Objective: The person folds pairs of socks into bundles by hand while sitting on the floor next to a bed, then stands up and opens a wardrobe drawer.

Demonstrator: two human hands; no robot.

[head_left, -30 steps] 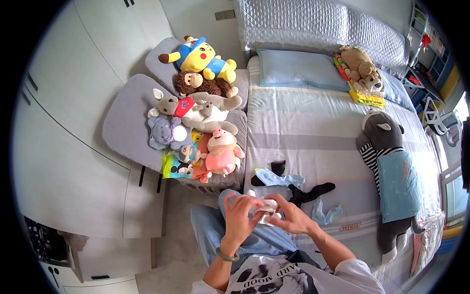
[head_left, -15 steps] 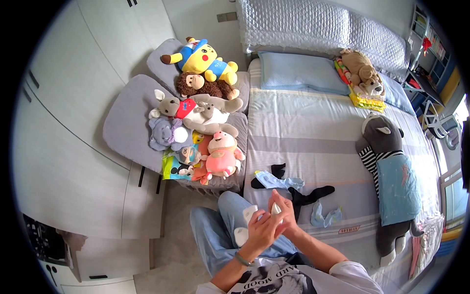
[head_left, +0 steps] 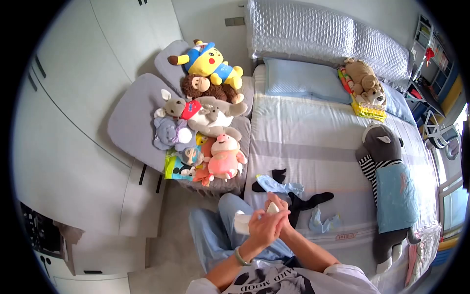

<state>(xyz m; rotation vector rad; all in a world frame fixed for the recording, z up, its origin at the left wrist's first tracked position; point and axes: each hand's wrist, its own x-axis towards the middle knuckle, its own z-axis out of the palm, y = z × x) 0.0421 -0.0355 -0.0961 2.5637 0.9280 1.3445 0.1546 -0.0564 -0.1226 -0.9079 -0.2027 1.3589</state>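
Over my lap, my left hand (head_left: 265,228) is closed around a white sock (head_left: 241,223), part of which hangs out on the left. My right hand (head_left: 285,221) presses against the left one, its fingers wrapped on the same white fabric, which pokes out between the hands. Fingers partly cover the sock, so whether it is one or a pair I cannot tell. Just beyond my hands on the bed lie a light blue sock (head_left: 284,187), a black sock (head_left: 316,200) and another light blue sock (head_left: 324,221).
The bed (head_left: 303,125) carries a blue pillow (head_left: 303,81), a plush dog (head_left: 364,81) and a long grey plush toy (head_left: 394,188). To the left, a grey chair (head_left: 132,115) is piled with stuffed toys, including a pink pig (head_left: 225,157). Wardrobe doors (head_left: 73,127) line the left side.
My hands have shifted slightly left and closer together around the white sock. Its loose end, earlier two separate white parts, now hangs as one piece on the left. The view has tilted slightly.
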